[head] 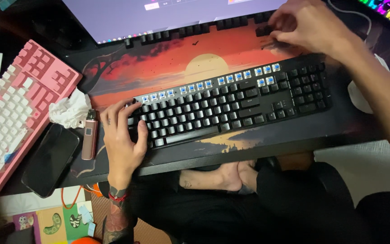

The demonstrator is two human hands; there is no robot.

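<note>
A pink keyboard lies at the counter's left edge. The left hand rests, fingers spread, on the black keyboard's left end near the front edge. The right hand pinches a black keycap toward the back.

The left hand lies palm down, fingers spread and slightly curled, its tattooed wrist wearing a red band. The right hand reaches far forward, forearm stretched out, fingertips pinched together and pointing left.
</note>
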